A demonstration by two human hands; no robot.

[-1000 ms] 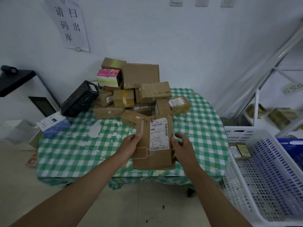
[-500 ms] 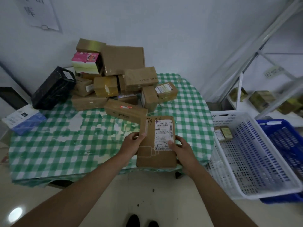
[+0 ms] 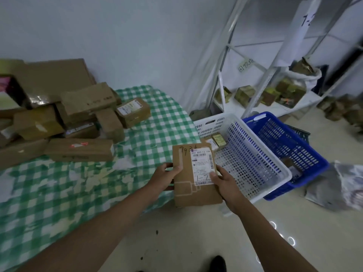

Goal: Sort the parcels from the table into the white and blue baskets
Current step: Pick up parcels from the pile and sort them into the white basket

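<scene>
The parcel [image 3: 194, 177] is a flat brown box with a white label, and I see it held up off the table [image 3: 59, 193], between the table's edge and the white basket [image 3: 253, 158]. Both arms reach forward from the bottom of the view. My left hand [image 3: 166, 176] grips the parcel's left edge, with the thumb on top and the fingers curled under. My right hand [image 3: 224, 182] grips the right edge, and its thumb presses on the label near the written "1-2".

There are two baskets on the floor: one white, and one blue basket [image 3: 284, 142] just behind it, touching it. The white basket holds a few small boxes [image 3: 218, 140] at its far end (I count two or three, but they are partly hidden by the parcel). On the table I count about ten more brown boxes in a pile [image 3: 78, 118] by the wall; some are cut off at the left edge, so I cannot be sure. One metal shelf [image 3: 275, 95] stands behind the baskets with more small boxes on it.

Compared with half a second ago, the view has swung to the right. The parcel now sits closer to the white basket and covers its near corner. Both hands still hold it the same way.
</scene>
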